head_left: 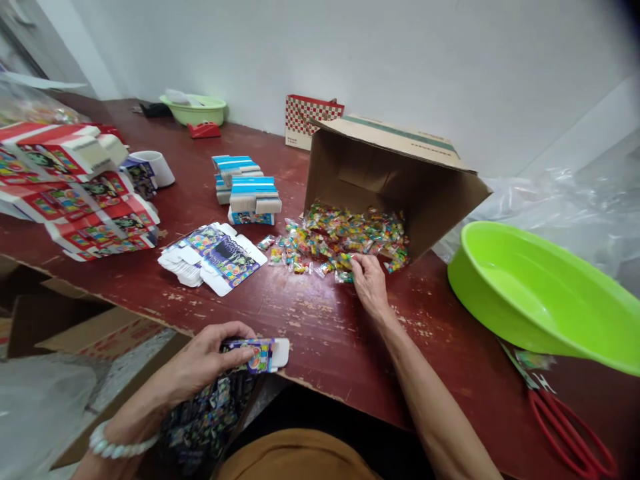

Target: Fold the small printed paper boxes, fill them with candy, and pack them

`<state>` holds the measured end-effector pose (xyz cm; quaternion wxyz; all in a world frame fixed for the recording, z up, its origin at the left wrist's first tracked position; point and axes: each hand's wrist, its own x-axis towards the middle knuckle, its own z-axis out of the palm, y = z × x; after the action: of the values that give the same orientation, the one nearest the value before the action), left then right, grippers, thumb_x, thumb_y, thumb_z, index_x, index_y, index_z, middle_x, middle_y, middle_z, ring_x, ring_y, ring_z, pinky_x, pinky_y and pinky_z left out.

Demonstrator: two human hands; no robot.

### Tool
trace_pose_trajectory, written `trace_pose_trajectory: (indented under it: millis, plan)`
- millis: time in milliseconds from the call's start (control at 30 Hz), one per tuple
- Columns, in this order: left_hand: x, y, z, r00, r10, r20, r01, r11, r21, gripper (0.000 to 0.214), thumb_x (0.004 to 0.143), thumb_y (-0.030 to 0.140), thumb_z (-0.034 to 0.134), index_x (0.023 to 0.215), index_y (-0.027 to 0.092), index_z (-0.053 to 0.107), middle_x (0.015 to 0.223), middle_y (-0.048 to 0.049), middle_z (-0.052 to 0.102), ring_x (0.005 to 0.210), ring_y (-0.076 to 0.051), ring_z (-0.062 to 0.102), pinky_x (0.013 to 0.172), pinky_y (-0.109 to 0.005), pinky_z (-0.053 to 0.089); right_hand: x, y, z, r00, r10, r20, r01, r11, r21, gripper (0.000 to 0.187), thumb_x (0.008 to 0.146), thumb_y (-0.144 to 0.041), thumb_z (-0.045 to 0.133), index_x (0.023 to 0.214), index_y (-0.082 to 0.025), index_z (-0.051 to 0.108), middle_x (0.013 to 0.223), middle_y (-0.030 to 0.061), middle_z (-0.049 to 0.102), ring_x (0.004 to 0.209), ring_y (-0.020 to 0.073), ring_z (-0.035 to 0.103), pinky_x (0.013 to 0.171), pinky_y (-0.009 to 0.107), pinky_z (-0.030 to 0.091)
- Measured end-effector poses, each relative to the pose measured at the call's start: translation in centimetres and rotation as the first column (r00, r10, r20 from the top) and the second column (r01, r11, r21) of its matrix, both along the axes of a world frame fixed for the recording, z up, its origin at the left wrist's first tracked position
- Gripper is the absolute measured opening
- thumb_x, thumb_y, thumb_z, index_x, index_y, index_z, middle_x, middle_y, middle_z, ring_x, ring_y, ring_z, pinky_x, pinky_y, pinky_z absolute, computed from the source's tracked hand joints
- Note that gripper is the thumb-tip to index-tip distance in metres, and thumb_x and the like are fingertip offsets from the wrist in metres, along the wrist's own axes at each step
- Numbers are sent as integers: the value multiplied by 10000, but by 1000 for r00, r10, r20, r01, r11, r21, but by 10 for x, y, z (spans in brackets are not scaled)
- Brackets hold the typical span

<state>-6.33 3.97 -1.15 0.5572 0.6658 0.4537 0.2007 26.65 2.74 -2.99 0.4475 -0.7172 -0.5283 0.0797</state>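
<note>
My left hand (205,357) is closed around a small folded purple printed box (260,353) at the near table edge, its white flap open to the right. My right hand (369,280) reaches forward onto the edge of a pile of small wrapped candies (345,240), fingers curled down among them; what they pinch is hidden. The candies spill out of a brown cardboard carton (390,173) lying on its side. Flat unfolded purple box blanks (215,257) lie left of the pile.
A lime green basin (540,293) sits at the right, red scissors (570,420) before it. Stacks of blue-white boxes (247,190), red printed cartons (75,193), a white cup (157,167), a green bowl (195,110) and a tape dispenser (204,130) stand further back. Clear plastic sheeting lies far right.
</note>
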Motion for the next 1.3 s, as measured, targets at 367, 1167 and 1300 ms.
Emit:
trace_pose_trajectory:
  millis: [367, 1167, 1300]
  plan:
    - [47, -40, 4, 921, -36, 387, 169, 934, -315, 362, 689, 253, 800, 979, 196, 589, 896, -24, 666, 761, -151, 611, 673, -237, 469, -79, -61, 40, 713, 589, -379, -650, 759, -44, 144, 910, -274, 569, 934, -221, 701, 893, 15, 711, 833, 174, 633, 787, 306, 476]
    - [62, -49, 20, 753, 389, 531, 7, 802, -597, 408, 859, 477, 615, 1165, 214, 557, 725, 11, 660, 480, -153, 608, 443, -278, 520, -107, -65, 27, 721, 632, -282, -589, 775, 230, 147, 870, -331, 665, 850, -210, 746, 904, 65, 734, 874, 195, 659, 844, 334, 490]
    - [62, -50, 23, 723, 447, 527, -13, 771, -637, 430, 928, 487, 508, 1228, 189, 582, 788, -31, 700, 477, -144, 607, 415, -266, 517, -110, -68, 29, 717, 560, -415, -577, 811, 99, 156, 867, -331, 657, 861, -205, 749, 852, 48, 737, 786, 176, 667, 768, 321, 514]
